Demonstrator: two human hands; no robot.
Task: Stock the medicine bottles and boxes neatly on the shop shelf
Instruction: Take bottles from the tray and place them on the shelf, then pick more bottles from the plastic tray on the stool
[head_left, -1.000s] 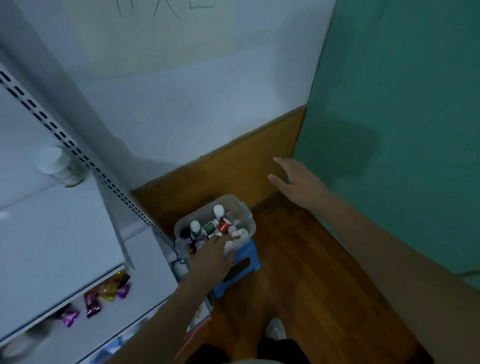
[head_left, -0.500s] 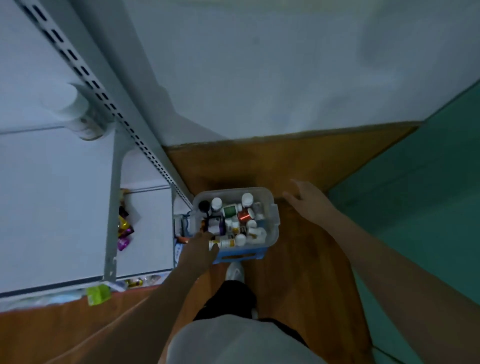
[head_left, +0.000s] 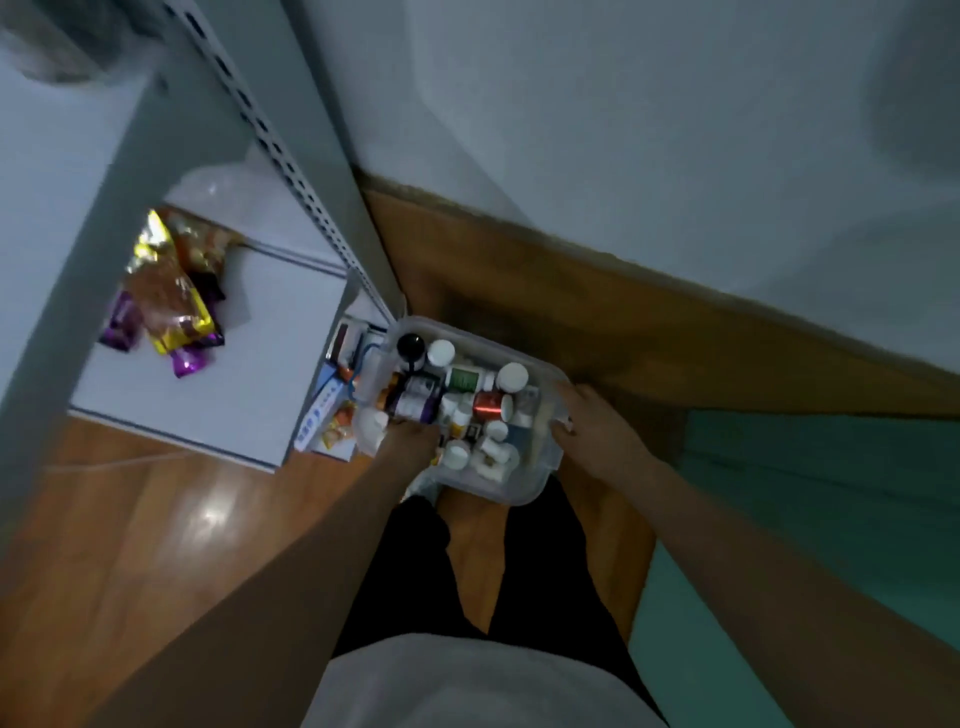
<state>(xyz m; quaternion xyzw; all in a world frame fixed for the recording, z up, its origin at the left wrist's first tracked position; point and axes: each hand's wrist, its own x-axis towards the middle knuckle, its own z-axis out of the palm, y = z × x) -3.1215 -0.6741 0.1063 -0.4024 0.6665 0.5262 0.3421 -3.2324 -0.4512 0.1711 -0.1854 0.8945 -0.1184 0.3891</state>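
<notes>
Right hand (head_left: 597, 426) now grips bin (head_left: 524, 493); left hand (head_left: 410, 436) among bottles (head_left: 467, 395).

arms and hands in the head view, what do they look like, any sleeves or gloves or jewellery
Both arms are bare from the bottom of the frame to the fingers: no sleeves, gloves, watch or bands visible. The left hand and right hand show no rings that can be made out, though the dim, soft picture hides fine detail. Lower down, a pale top and black trousers show.
</notes>
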